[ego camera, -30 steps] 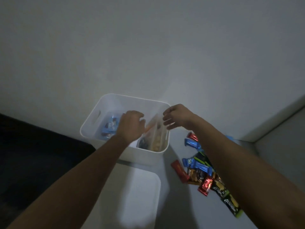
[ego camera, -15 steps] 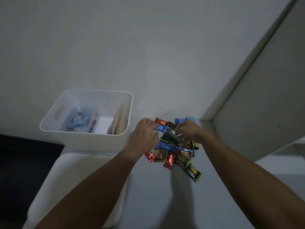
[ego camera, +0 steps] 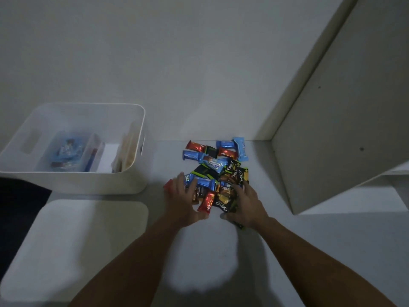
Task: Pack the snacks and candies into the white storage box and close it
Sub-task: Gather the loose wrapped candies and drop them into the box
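Note:
The white storage box [ego camera: 93,182] stands open at the left, with blue packets and a clear bag of snacks inside. Its flat white lid [ego camera: 73,247] lies in front of it on the surface. A pile of small wrapped snacks [ego camera: 218,165], blue, red and black, lies to the right of the box. My left hand [ego camera: 184,201] rests on the pile's near left edge, fingers spread over the wrappers. My right hand [ego camera: 246,203] rests on the near right edge, fingers spread too. Both hands cup the near part of the pile; neither has lifted anything.
A white wall rises behind the box and pile. A tall white cabinet panel [ego camera: 345,129] stands close to the right of the pile. A dark area [ego camera: 20,196] lies at the far left beside the box.
Both hands left the box, went right to the snack pile, then slid back to its near edge with fingers spread. The view has swung right and closer.

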